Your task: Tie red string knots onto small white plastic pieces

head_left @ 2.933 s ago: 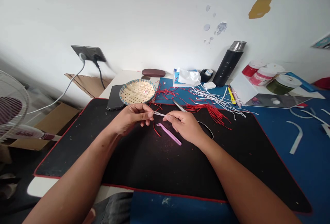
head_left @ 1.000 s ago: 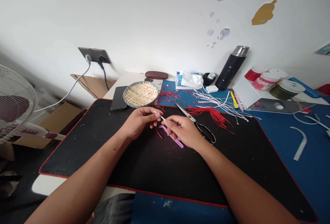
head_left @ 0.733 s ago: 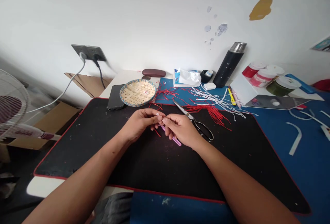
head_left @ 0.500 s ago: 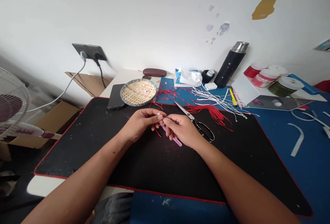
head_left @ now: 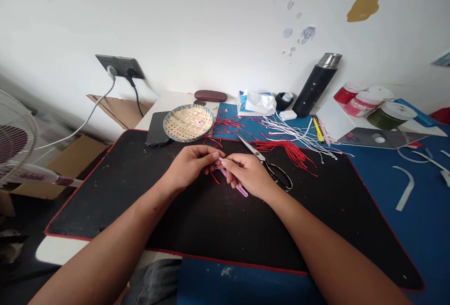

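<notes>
My left hand [head_left: 193, 164] and my right hand [head_left: 244, 171] meet above the mat, thumbs and forefingers pinched. Between their fingertips shows a small white piece [head_left: 220, 158], too small for me to tell its kind. Beneath the right hand's fingers a slim pink tool [head_left: 241, 190] lies on the mat, its upper end partly hidden. A short red cord [head_left: 214, 178] lies just below the left fingertips. To the right of my right hand rest scissors [head_left: 259, 155] with black handles, blades pointing up and left.
Behind the hands, a woven basket [head_left: 189, 124] stands by a dark phone [head_left: 157, 130]. Red cords [head_left: 290, 152] and white cords [head_left: 298, 132] spread across the back of the black mat [head_left: 218, 230]. Farther back are a tissue box [head_left: 256, 103], a black flask [head_left: 316, 87] and paint jars [head_left: 392, 115].
The view has tilted slightly. My fingertips have shifted a little, and the white piece now shows between both hands rather than above my left thumb.
</notes>
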Demonstrator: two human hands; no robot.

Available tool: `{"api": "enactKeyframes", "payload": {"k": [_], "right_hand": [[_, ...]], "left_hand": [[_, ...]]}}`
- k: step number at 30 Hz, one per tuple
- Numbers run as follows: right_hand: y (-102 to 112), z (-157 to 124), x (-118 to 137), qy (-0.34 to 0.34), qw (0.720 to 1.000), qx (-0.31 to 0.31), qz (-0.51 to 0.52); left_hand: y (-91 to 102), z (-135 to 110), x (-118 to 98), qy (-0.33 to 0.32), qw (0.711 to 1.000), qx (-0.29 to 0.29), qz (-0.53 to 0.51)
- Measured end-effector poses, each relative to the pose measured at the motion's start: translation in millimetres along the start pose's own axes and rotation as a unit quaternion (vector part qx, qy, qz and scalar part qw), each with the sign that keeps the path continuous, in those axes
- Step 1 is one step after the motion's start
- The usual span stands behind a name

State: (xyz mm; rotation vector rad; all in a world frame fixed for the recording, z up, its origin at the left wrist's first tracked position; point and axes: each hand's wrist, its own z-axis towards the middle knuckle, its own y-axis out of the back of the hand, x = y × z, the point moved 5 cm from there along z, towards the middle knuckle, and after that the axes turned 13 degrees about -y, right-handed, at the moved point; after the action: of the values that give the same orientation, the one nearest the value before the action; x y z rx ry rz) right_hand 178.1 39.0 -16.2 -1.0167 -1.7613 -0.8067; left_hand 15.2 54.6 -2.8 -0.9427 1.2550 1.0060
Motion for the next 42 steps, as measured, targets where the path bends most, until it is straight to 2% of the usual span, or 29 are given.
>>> {"api": "enactKeyframes", "payload": {"k": [14,18,22,27,32,42], "right_hand": [[1.3,0.8,0.3,-0.002,1.0,-0.004,-0.003],[2.8,0.4,1.6,-0.009,1.0,-0.01,0.004],[5.8,-0.7,3.8,-0.016,0.999,-0.03,-0.013],[6.3,-2.1,5.3,0.004,0.996,-0.05,-0.076],[6.5,-4.3,9.1,0.041,0.983,-0.076,-0.164],[4.8,-3.3,5.5,0.039,0.982,-0.06,-0.172]], "left_hand": [[-0.8,-0.3,-0.1,-0.008,1.0,0.007,0.0],[2.7,-1.3,-3.3,-0.018,0.996,0.021,0.08],[5.2,-2.7,-8.9,-0.043,0.979,0.053,0.19],[6.9,-2.8,-9.4,-0.039,0.969,0.065,0.234],[4.9,-2.8,-8.6,-0.033,0.971,0.079,0.223],[6.4,-1.8,-3.6,-0.006,0.978,0.092,0.185]]}}
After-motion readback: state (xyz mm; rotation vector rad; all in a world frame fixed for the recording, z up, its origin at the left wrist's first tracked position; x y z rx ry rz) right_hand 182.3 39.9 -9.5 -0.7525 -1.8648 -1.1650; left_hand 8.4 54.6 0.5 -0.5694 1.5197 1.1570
